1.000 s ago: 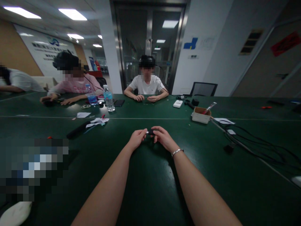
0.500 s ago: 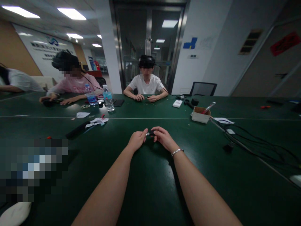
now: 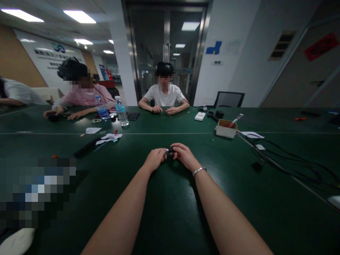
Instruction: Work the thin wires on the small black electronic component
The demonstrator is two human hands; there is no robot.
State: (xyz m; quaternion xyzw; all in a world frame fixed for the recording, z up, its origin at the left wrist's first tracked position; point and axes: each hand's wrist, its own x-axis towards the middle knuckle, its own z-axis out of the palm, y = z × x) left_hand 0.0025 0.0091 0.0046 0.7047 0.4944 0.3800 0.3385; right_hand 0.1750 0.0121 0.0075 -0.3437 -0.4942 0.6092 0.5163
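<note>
Between my hands, just above the green table (image 3: 170,198), is a small dark object with a silver end (image 3: 170,150). My right hand (image 3: 183,154) has its fingers closed on the black part and wears a silver bracelet (image 3: 199,171) at the wrist. At the silver end, my left hand (image 3: 156,158) has thumb and fingers pressed together around the tip. What the object is cannot be made out at this size.
A small box (image 3: 226,129) stands right of centre, with black cables (image 3: 289,159) beyond it. Two water bottles (image 3: 122,112), crumpled paper (image 3: 108,139) and a long black item (image 3: 87,147) are at the left. A person (image 3: 164,92) sits opposite; others sit left.
My left thumb and fingers have shifted slightly at the silver end, and more of the metal shows. The object and my right hand have hardly moved. The view has tilted a little.
</note>
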